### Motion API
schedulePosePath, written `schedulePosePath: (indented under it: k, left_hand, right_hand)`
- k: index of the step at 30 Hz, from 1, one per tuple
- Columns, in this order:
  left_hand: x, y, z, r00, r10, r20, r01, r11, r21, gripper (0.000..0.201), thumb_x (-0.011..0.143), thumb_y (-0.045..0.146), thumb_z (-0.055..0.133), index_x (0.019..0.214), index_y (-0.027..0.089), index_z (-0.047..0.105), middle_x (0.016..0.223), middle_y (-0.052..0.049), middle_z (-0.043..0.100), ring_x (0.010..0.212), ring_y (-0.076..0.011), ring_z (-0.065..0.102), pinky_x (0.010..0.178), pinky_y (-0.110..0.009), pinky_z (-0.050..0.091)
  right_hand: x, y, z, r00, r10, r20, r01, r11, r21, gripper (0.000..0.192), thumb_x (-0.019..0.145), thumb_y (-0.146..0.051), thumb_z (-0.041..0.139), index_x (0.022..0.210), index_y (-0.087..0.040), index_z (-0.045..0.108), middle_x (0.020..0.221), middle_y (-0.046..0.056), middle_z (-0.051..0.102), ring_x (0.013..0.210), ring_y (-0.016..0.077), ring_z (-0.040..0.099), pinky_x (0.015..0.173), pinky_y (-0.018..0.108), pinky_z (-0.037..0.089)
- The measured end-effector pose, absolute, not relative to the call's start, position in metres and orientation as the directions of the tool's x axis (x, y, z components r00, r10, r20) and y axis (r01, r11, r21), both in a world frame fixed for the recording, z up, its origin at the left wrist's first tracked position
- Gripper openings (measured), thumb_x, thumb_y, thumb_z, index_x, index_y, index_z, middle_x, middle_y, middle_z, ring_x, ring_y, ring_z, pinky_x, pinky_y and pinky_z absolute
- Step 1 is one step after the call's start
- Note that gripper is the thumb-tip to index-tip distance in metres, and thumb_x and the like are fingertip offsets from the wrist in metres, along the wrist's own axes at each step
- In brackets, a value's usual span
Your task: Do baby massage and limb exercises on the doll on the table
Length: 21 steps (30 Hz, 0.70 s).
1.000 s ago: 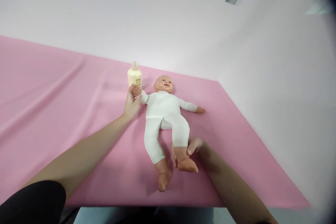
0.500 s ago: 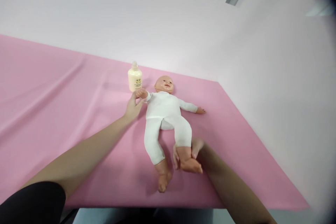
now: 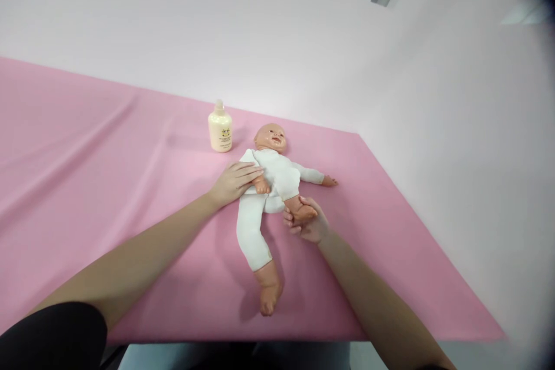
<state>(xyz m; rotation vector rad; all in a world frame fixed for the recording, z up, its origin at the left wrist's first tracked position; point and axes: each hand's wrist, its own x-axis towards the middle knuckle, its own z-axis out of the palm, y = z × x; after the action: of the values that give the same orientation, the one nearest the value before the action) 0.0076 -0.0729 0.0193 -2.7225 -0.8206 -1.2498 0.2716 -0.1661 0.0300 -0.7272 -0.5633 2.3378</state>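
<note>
A baby doll (image 3: 273, 165) in a white suit lies on its back, head toward the far edge. My left hand (image 3: 236, 181) is closed around the doll's arm on the left and holds it folded across the belly; the doll's small hand shows past my fingers. With my right hand (image 3: 310, 222) I grip the doll's lower leg at the ankle, its knee bent up toward the belly. The doll's other leg (image 3: 255, 237) stretches toward me, and its other arm (image 3: 311, 175) reaches out to the right.
A pump-less looking cream-coloured bottle (image 3: 221, 130) with a printed label stands upright, left of the doll's head. A pink sheet (image 3: 108, 185) with some folds covers the table. White walls (image 3: 173, 29) rise behind and to the right, with a window opening at the top.
My left hand has brought the doll's arm inward from its side onto the belly. My right hand has pushed the held leg up and away from me, bending its knee.
</note>
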Motion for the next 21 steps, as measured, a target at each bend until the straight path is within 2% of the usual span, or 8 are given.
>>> schedulePosePath:
  k: [12,15,18,21]
  left_hand:
    - [0.008,-0.072,0.018,0.548,0.440,0.711,0.480,-0.862,0.163,0.032,0.092,0.028,0.046,0.120,0.026,0.060,0.117,-0.005,0.067,0.119,-0.0204,0.054,0.098,-0.039,0.041]
    - [0.009,-0.074,0.020,0.485,0.516,0.706,0.487,-0.830,0.272,0.033,0.090,0.032,0.048,0.120,0.023,0.060,0.117,-0.007,0.066,0.116,-0.0222,0.055,0.098,-0.041,0.041]
    - [0.009,-0.076,0.022,0.304,0.647,0.699,0.483,-0.737,0.472,0.038,0.086,0.037,0.054,0.120,0.021,0.057,0.119,-0.008,0.063,0.112,-0.0234,0.056,0.098,-0.043,0.042]
    - [0.007,-0.071,0.019,0.044,0.764,0.644,0.415,-0.600,0.684,0.040,0.081,0.037,0.060,0.118,0.020,0.055,0.117,-0.007,0.063,0.109,-0.0235,0.057,0.097,-0.042,0.043]
  right_hand:
    - [0.270,-0.166,0.028,-0.609,0.688,-0.395,-0.444,-0.709,-0.548,0.034,0.079,-0.045,0.054,0.078,-0.011,0.056,0.069,0.004,0.058,0.061,0.0117,0.057,0.045,0.018,0.038]
    - [0.272,-0.167,0.026,-0.659,0.682,-0.318,-0.416,-0.682,-0.601,0.038,0.076,-0.049,0.057,0.080,-0.011,0.058,0.069,0.003,0.059,0.063,0.0125,0.058,0.047,0.019,0.040]
    - [0.275,-0.170,0.022,-0.737,0.655,-0.164,-0.376,-0.600,-0.706,0.045,0.072,-0.054,0.059,0.082,-0.010,0.061,0.069,0.006,0.062,0.065,0.0154,0.060,0.045,0.020,0.041]
    - [0.275,-0.177,0.024,-0.854,0.517,-0.061,-0.273,-0.544,-0.793,0.049,0.066,-0.051,0.068,0.088,-0.008,0.064,0.076,0.010,0.067,0.066,0.0175,0.063,0.053,0.025,0.048]
